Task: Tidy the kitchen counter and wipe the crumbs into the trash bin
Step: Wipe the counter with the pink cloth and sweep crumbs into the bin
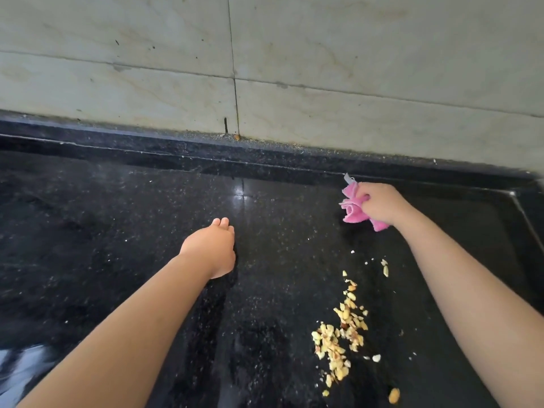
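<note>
My right hand (379, 203) grips the soft, bunched pink cloth (354, 209), likely light and limp, above pale loose crumbs (341, 340) nearer me; my left hand (212, 248) rests flat, holding nothing.

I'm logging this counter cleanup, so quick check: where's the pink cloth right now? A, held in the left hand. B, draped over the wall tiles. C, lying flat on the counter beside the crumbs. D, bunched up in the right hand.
D: the pink cloth is scrunched in the grip of the right hand, beyond the crumbs, while the left hand holds nothing.
</note>
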Demonstrator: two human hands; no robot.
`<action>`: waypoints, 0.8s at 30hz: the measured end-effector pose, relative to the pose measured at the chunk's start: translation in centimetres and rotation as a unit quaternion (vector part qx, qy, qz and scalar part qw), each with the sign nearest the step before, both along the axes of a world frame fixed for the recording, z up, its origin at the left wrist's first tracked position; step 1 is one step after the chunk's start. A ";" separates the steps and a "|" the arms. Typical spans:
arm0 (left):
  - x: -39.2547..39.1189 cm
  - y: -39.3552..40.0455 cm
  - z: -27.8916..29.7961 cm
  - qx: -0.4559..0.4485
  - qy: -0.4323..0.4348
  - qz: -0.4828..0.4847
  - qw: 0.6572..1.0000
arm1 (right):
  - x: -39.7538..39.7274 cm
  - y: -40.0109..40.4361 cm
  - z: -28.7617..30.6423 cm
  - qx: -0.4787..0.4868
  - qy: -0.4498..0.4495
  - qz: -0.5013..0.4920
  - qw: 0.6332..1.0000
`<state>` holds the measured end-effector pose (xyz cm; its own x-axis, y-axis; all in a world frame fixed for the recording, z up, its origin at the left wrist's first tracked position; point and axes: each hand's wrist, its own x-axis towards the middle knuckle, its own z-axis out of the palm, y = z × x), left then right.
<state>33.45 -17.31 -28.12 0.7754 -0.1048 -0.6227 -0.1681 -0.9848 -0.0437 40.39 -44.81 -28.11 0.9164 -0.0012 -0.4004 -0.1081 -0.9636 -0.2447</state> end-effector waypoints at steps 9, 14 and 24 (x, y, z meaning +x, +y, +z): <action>-0.2 -0.3 0.0 0.023 -0.008 -0.005 1.000 | -7.4 6.0 2.5 0.060 0.152 0.262 0.951; -0.5 -0.3 0.4 0.011 -0.034 -0.012 0.999 | -8.4 0.3 6.5 0.135 0.086 0.195 0.968; -3.7 -8.8 -1.0 -0.079 -0.043 -0.091 0.992 | -8.3 -7.1 0.3 0.052 -0.031 -0.049 0.997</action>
<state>29.72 -26.08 -29.16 0.7846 -0.3385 -0.5194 -0.3457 -0.9343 0.0867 32.09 -51.93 -27.80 0.9368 -0.0532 -0.3458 -0.1820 -0.9182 -0.3519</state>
